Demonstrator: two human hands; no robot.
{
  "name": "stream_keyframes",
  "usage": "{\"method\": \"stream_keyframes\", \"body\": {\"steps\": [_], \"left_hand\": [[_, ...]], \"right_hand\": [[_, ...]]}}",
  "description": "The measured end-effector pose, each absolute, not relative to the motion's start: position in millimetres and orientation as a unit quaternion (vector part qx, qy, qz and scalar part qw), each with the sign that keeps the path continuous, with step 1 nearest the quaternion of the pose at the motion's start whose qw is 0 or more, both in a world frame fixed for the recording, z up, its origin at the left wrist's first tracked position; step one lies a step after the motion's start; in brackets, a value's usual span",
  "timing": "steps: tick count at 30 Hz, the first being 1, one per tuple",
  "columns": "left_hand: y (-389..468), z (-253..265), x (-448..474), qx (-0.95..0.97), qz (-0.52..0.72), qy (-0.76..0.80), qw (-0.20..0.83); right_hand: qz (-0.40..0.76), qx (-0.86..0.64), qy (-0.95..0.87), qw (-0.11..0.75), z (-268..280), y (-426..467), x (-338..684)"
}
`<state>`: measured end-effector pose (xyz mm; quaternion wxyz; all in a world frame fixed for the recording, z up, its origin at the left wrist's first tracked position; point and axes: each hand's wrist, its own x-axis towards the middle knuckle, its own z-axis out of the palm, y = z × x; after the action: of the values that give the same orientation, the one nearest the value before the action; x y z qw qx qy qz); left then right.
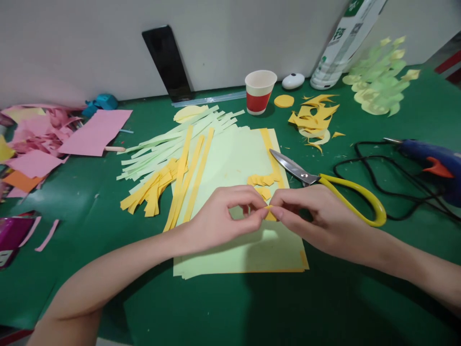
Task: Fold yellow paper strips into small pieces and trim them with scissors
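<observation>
Between the fingertips of both hands is a small piece of yellow paper [270, 216], pinched over the light green sheets [223, 262]. My left hand [230, 211] grips it from the left with thumb and forefinger. From the other side, my right hand [317, 216] pinches the same piece. Just beyond the fingers lie several small folded yellow paper bits [261, 180]. Scissors with yellow handles [374, 211] rest beside my right hand, their blades over the sheets' right edge. Long yellow paper strips [183, 178] lie on the left part of the sheets.
Fringed pale green strips [173, 139] and short yellow strips [151, 190] lie left of the sheets. A paper cup [258, 98], yellow scraps [315, 115] and a paper plant [382, 86] stand behind. A blue glue gun [432, 158] with black cord is right; pink paper [97, 132] is left.
</observation>
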<state>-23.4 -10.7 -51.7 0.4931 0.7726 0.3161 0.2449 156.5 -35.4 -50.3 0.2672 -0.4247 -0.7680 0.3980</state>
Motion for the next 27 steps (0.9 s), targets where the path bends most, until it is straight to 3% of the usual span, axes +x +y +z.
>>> {"method": "stream_keyframes", "body": {"steps": [8,16,23,27], "left_hand": [[-9.6,-50.3,-26.6,0.836,0.118,0.234,0.482],[-14.5,-43.7,-22.7,0.820,0.224,0.277,0.448],[3.9,-41.7,-29.8,0.792,0.214,0.311,0.480],[26.2,-36.7,-45.0,0.767,0.263,0.415,0.413]], "right_hand": [[0.391,-0.340,-0.840,0.161,-47.6,-33.8,160.1],[0.324,-0.339,-0.831,0.299,-49.4,-36.8,159.4],[0.316,-0.411,-0.797,0.309,-50.2,-32.5,157.5],[0.359,-0.499,-0.738,0.278,-50.9,-23.8,160.8]]}}
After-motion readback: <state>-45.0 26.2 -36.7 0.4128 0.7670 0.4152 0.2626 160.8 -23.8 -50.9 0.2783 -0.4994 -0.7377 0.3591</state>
